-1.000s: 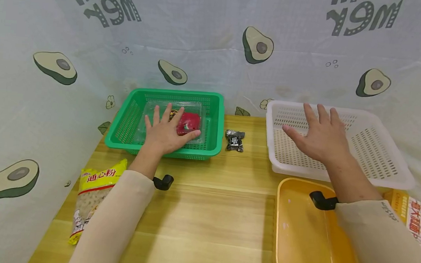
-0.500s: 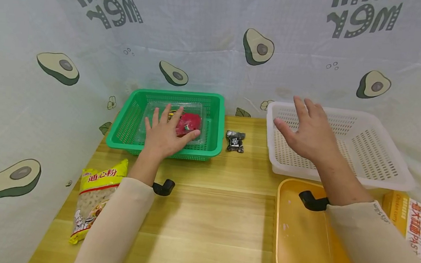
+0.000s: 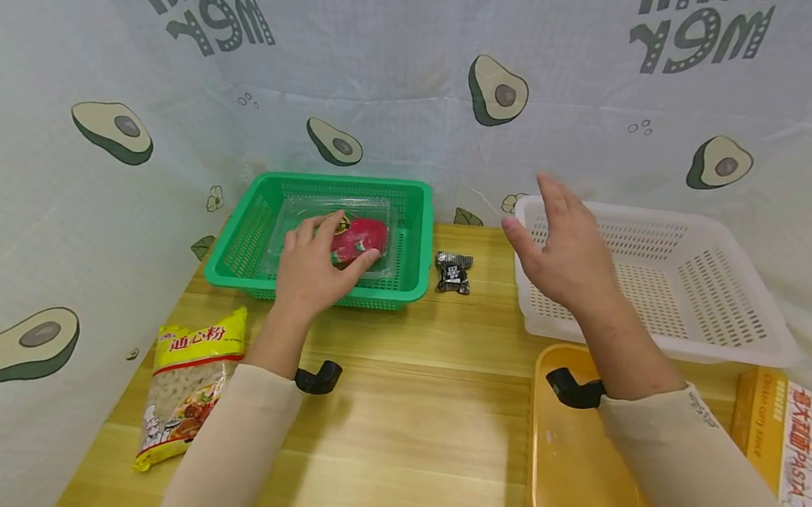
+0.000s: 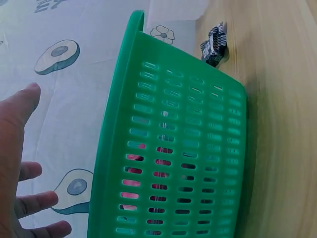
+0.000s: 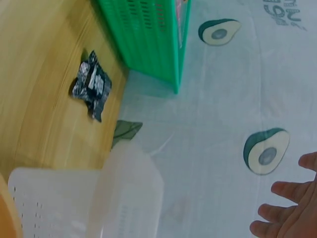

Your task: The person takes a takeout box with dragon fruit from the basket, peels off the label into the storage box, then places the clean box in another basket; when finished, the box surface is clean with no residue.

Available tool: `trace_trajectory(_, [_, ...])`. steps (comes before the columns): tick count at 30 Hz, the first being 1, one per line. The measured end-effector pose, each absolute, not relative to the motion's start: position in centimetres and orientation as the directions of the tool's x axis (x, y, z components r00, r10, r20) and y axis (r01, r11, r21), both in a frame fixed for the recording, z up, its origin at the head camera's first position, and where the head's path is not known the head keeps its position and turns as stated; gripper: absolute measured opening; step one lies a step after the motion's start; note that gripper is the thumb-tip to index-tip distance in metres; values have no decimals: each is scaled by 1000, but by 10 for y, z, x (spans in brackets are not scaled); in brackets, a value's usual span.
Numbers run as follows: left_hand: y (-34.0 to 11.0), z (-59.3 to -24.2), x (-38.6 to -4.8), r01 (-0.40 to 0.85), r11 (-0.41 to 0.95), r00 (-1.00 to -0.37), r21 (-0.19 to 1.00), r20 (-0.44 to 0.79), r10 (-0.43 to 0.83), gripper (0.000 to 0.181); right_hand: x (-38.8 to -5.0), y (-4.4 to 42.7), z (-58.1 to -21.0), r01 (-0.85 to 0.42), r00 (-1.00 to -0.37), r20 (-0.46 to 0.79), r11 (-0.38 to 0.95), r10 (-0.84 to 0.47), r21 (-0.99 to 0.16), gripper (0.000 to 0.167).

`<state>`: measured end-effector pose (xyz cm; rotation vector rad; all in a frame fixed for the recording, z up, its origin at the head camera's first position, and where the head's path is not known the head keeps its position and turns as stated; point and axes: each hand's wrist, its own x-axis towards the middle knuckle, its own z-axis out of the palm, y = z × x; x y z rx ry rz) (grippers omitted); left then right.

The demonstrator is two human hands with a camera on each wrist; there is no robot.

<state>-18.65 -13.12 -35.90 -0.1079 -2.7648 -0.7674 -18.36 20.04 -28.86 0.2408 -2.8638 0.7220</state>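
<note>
My left hand hovers over the green basket, its fingers loosely bent and holding nothing. Inside the basket lies a clear plastic box with a red package, partly hidden by the hand. The left wrist view shows the fingers above the basket rim, apart from it. My right hand is raised over the left part of the white basket, fingers extended and nothing in them. A small black wrapped packet lies on the table between the two baskets.
A yellow-topped bag of macaroni lies at the left. An orange tray stands at the right front, under the right forearm. Beside it is a yellow and white pasta box. A patterned cloth hangs behind the wooden table.
My right hand has moved left over the white basket. The left hand's fingers have bent more above the clear box; the baskets and packet have stayed put.
</note>
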Motion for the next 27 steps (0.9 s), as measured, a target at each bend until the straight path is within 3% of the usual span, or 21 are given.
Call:
trace_trajectory(14, [-131, -374, -157, 157, 731, -907, 664, 389, -159, 72, -186, 165, -295, -255, -956, 265, 805, -127, -535, 76])
trace_trajectory(27, [-128, -407, -129, -11, 597, -882, 802, 273, -384, 75, -195, 120, -316, -218, -973, 208, 701, -101, -679, 74])
